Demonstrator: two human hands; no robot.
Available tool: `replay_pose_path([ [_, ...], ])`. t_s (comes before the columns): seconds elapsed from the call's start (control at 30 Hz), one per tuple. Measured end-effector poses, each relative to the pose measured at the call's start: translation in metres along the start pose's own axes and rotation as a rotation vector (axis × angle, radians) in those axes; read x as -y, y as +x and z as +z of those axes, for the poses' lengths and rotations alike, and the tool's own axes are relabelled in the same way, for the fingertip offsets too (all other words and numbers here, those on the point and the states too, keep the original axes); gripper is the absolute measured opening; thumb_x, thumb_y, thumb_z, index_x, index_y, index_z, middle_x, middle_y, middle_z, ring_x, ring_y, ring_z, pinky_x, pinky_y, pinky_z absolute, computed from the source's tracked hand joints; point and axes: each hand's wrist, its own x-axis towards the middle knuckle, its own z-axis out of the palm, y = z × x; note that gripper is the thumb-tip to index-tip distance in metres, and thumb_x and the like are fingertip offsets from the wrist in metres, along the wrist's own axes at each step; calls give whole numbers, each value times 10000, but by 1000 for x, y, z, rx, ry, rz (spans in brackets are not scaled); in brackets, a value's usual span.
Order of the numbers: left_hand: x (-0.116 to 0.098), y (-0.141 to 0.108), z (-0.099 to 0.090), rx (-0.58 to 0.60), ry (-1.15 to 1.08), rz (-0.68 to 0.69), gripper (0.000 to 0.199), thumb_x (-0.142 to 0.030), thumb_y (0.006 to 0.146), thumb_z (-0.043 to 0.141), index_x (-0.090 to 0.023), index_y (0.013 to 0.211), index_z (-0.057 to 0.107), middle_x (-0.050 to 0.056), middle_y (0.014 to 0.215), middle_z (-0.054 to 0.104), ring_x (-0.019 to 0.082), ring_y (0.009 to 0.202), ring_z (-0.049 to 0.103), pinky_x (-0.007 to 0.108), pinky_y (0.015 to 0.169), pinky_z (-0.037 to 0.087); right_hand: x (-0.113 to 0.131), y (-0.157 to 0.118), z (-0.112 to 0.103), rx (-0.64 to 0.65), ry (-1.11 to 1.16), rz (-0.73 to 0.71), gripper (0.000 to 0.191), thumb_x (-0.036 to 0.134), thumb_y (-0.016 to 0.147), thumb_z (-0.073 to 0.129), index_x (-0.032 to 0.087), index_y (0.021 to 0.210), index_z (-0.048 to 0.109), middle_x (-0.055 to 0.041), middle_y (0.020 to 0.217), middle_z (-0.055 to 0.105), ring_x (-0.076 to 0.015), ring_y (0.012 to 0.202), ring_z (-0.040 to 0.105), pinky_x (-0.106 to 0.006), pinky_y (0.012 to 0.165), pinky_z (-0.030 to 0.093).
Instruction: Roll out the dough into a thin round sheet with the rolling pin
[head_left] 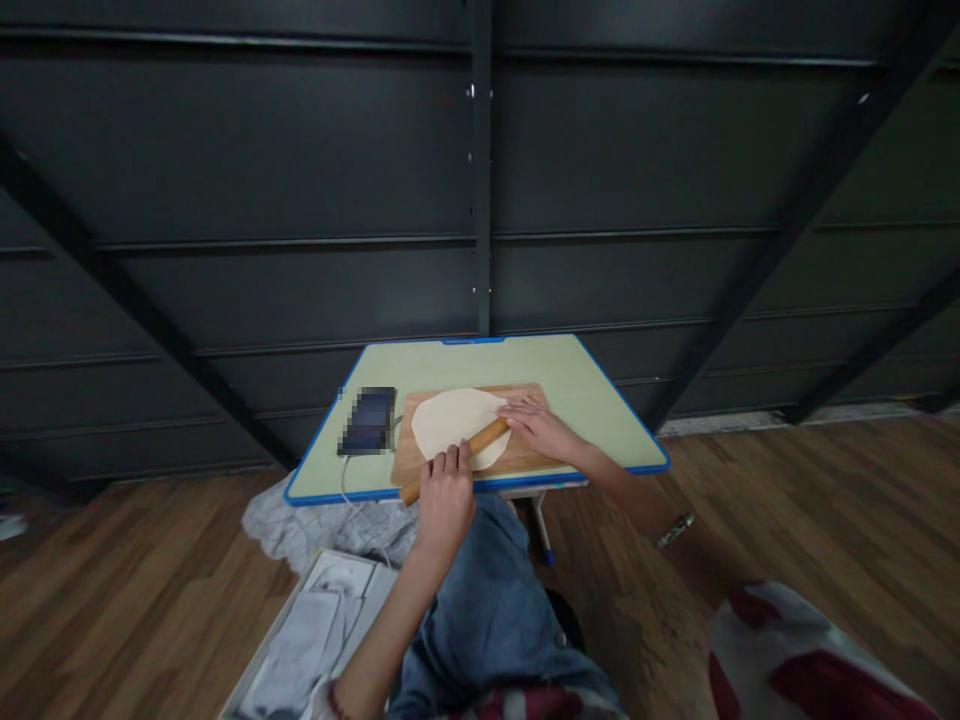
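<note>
A pale, flat, roundish sheet of dough [448, 420] lies on a wooden cutting board [409, 462]. Across its front right part slants a wooden rolling pin [489, 436]. My left hand [448, 490] wraps its fingers round the pin near its lower left end, which sticks out past the board's front edge. At the pin's upper right end is my right hand [541, 428], its fingers over the pin and close to the dough's right edge. The right palm hides that end of the pin.
A pixelated dark, flat device [367, 420] with a white cable [344, 478] lies left of the board on the blue-edged table [592, 400]. Below left, an open box [300, 640] holds white items beside crumpled grey plastic [281, 520]. A dark panelled wall [300, 150] stands behind.
</note>
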Motion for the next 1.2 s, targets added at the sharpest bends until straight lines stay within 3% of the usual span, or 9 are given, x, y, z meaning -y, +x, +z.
replay_pose_path([
  [0.37, -6, -14, -2, 44, -39, 65, 525, -40, 809, 428, -199, 1307, 473, 95, 1222, 576, 224, 955, 547, 359, 818, 461, -1, -15, -8, -39, 1, -8, 321, 261, 954, 422, 219, 1209, 613, -60, 1271, 591, -205, 1241, 489, -463, 1092, 325],
  [0.57, -12, -17, 2, 56, -62, 65, 544, -1, 804, 429, -166, 1321, 473, 117, 1297, 536, 213, 1009, 556, 335, 873, 477, 1, -17, -12, -47, -56, -21, 293, 268, 944, 457, 219, 1165, 643, -60, 1238, 618, -206, 1194, 535, -434, 1070, 365],
  [0.87, -34, -25, 5, 33, 22, 29, 504, -23, 845, 389, -146, 1324, 486, 189, 1323, 513, 257, 992, 582, 403, 787, 508, 5, -8, -22, 4, -106, -36, 298, 259, 947, 435, 222, 1139, 661, -57, 1204, 642, -209, 1159, 564, -421, 1024, 409],
  [1.07, -19, -15, 1, 40, 76, 61, 493, -40, 862, 383, -96, 1347, 452, 169, 1250, 583, 248, 1079, 569, 366, 889, 460, 14, 14, -4, 62, -137, -63, 397, 286, 971, 339, 119, 1213, 607, -120, 1264, 598, -207, 1235, 494, -394, 1078, 333],
  [1.2, -12, -7, 4, -23, 138, -22, 470, -124, 896, 373, 16, 1342, 422, 245, 1341, 487, 300, 1283, 422, 415, 1024, 357, 22, 38, 17, 85, -175, -27, 515, 356, 981, 263, 47, 1334, 474, -169, 1397, 454, -227, 1343, 346, -407, 1123, 233],
])
